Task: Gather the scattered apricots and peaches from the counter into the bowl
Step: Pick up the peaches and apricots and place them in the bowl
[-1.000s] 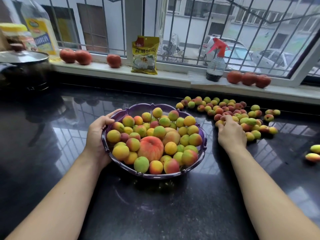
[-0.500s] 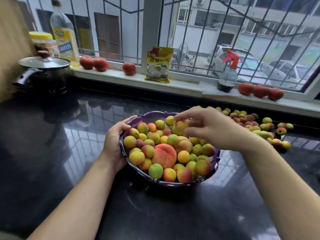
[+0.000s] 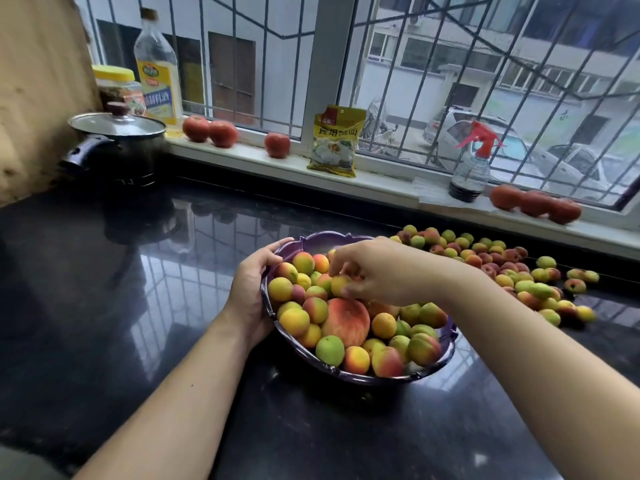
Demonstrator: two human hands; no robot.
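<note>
Down comes the right hand (image 3: 375,271) into the purple bowl (image 3: 429,370), fingers pinching an apricot (image 3: 340,285); left hand (image 3: 254,289) grips the bowl's left rim; loose apricots (image 3: 498,268) lie right of the bowl.

Left hand (image 3: 252,295), right hand (image 3: 375,273): bare, no rings, watch or gloves. Both forearms bare, no sleeves in view. Short nails on fingers (image 3: 341,258).

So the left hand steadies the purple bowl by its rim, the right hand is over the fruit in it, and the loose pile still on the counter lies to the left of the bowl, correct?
Not quite. The head view shows the loose pile on the counter to the right of the purple bowl, not the left. The left hand does hold the rim, and the right hand is over the fruit.
</note>
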